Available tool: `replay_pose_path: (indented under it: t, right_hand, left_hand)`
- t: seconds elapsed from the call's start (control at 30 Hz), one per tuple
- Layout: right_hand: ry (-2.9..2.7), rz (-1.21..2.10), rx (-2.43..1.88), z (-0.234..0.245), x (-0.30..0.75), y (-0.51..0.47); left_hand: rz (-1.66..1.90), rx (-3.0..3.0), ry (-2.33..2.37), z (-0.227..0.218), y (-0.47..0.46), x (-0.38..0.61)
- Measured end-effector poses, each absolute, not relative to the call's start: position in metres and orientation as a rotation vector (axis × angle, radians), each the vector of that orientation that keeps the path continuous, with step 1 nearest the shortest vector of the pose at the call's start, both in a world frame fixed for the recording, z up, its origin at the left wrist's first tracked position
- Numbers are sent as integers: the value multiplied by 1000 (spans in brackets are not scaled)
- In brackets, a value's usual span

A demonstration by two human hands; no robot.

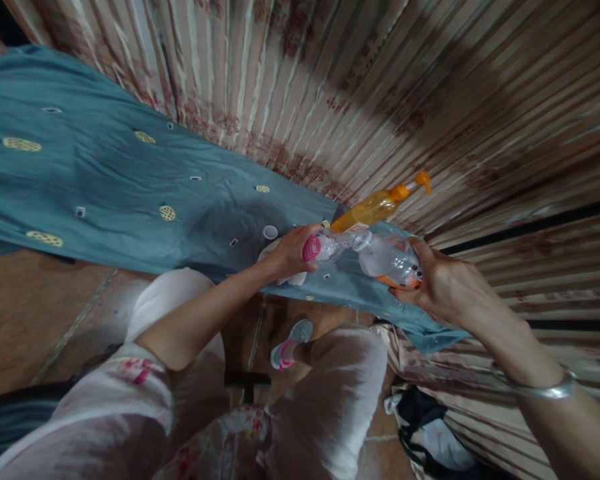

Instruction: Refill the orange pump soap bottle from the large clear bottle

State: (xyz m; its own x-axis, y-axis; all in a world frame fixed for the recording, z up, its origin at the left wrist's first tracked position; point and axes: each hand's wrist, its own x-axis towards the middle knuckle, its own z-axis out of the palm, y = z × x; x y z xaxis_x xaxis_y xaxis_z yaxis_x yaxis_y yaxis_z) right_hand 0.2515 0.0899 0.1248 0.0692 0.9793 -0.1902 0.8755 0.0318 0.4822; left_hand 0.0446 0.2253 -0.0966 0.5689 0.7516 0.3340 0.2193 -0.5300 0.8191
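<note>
My left hand [294, 255] is closed around a small clear plastic bottle [334, 245] with a pink round patch at its end. My right hand [443, 280] grips a larger clear plastic bottle [387, 257] with an orange band along its lower side. Both bottles are tilted with their necks toward each other, and the mouths meet or nearly meet; I cannot tell whether they touch. Just behind them is a pump bottle [367, 210] of yellow-orange liquid with an orange pump head. A small white round cap [270, 231] lies by my left hand.
A narrow surface under a teal cloth [115, 193] with pineapple prints runs along a pleated curtain [290, 87]. Something white [294, 278], perhaps tissue, sits partly under my left wrist. A black-and-white bag or cloth [430, 427] is on the tiled floor [75, 300] at lower right.
</note>
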Motion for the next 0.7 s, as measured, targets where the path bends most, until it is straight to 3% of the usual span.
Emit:
replay_pose_path:
  t: [0.7]
  right_hand:
    - [1836,243,1891,128,248,89]
  left_hand:
    - [893,2058,774,-95,225,44]
